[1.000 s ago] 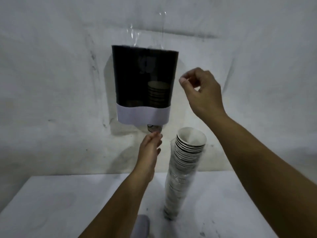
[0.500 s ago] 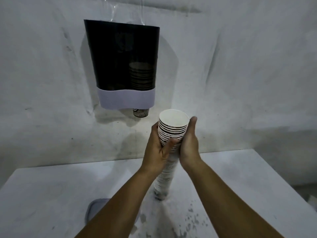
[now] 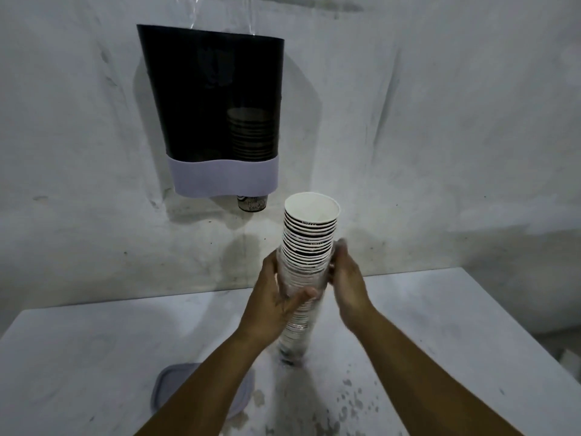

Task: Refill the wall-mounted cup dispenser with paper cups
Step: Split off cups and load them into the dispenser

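Rough whitewashed wall behind a pale, speckled tabletop [image 3: 94,357]. My left hand [image 3: 276,297] wraps the tall upright stack of white paper cups [image 3: 306,262] in its clear sleeve, thumb across the front; my right hand [image 3: 344,278] presses its fingers against the stack's right side. The stack's long axis runs vertical, base on the table. The dark wall-mounted cup dispenser with its white lower band [image 3: 217,111] hangs up and left of both hands, nearer my left.
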